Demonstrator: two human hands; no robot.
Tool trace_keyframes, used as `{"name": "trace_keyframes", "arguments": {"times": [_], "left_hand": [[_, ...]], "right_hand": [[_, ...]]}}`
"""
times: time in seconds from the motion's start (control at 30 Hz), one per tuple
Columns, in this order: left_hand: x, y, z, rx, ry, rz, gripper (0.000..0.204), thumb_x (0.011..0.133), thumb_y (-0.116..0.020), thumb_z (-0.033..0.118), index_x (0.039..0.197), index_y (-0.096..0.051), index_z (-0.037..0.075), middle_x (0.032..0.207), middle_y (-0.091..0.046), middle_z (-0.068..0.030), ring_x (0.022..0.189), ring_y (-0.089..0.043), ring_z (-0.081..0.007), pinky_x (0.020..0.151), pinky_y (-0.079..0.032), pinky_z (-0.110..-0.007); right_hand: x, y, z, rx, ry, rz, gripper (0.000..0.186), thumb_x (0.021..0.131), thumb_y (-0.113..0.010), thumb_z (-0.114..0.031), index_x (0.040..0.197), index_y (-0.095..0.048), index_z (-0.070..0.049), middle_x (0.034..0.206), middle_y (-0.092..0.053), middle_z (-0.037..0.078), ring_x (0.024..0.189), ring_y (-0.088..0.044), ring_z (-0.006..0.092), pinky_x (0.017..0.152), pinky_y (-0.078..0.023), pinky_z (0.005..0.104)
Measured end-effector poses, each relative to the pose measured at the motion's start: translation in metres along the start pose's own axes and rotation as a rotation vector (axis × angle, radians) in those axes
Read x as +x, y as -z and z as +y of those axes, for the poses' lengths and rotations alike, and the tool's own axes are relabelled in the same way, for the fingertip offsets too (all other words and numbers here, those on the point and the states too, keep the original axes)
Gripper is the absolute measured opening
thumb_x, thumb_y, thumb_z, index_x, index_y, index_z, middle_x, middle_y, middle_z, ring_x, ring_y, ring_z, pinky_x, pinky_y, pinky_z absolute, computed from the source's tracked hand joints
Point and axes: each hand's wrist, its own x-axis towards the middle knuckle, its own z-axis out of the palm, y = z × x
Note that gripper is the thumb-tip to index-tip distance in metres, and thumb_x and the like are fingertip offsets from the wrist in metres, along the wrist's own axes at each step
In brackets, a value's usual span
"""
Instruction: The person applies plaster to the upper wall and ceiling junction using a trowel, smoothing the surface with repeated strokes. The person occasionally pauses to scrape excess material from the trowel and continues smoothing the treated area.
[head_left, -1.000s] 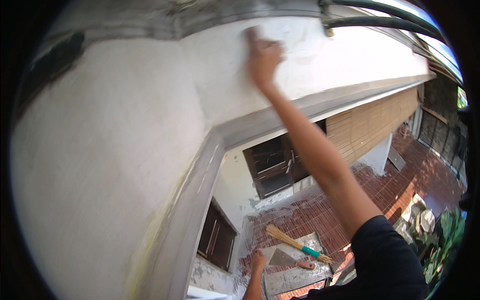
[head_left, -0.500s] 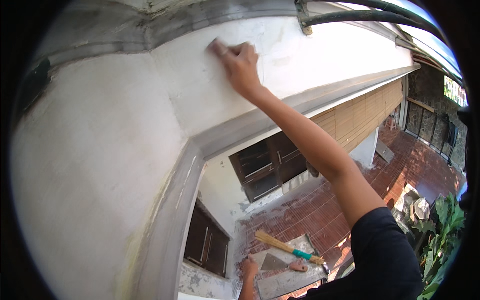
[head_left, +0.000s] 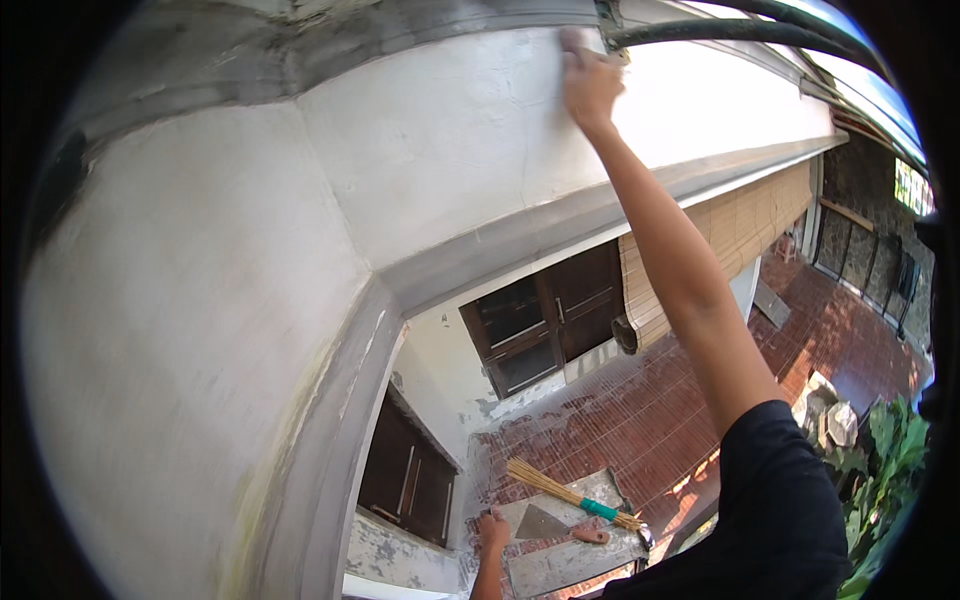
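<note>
High on the pale plastered wall (head_left: 430, 140), my right hand (head_left: 592, 88) is at full reach, close to the dark pipes. Its fingers are closed around a small brownish piece (head_left: 572, 40), pressed flat to the wall; motion blurs it and its kind is unclear. My left hand (head_left: 492, 530) is down low, fingers curled, beside a worn grey board (head_left: 570, 572); what it grips is hidden. On the board lie a stick broom (head_left: 560, 487) with a green band and a trowel (head_left: 540, 522) with a triangular blade and brown handle (head_left: 590, 537).
Dark pipes (head_left: 730, 32) run along the top right. A grey moulding (head_left: 480, 250) borders the wall below, with a bamboo blind (head_left: 740, 220) hanging under it. Far below are a red tiled floor (head_left: 620, 420), dark wooden doors (head_left: 545, 325) and leafy plants (head_left: 890, 450).
My right hand has slid right and slightly up along the wall, from near the inner corner to beside the pipes. My left hand stays low, nearly in place.
</note>
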Motion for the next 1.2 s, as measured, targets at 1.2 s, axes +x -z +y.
{"name": "trace_keyframes", "arguments": {"times": [1.2], "left_hand": [[-0.016, 0.011, 0.008, -0.061, -0.028, -0.06, 0.058, 0.105, -0.039, 0.044, 0.124, -0.055, -0.008, 0.118, -0.062, -0.0358, 0.114, -0.058, -0.0522, 0.099, -0.044, -0.055]], "right_hand": [[-0.107, -0.056, -0.072, 0.216, 0.87, -0.407, 0.049, 0.098, -0.055, -0.008, 0.14, -0.059, -0.032, 0.108, -0.058, 0.013, 0.105, -0.051, 0.0325, 0.097, -0.04, 0.0466]]}}
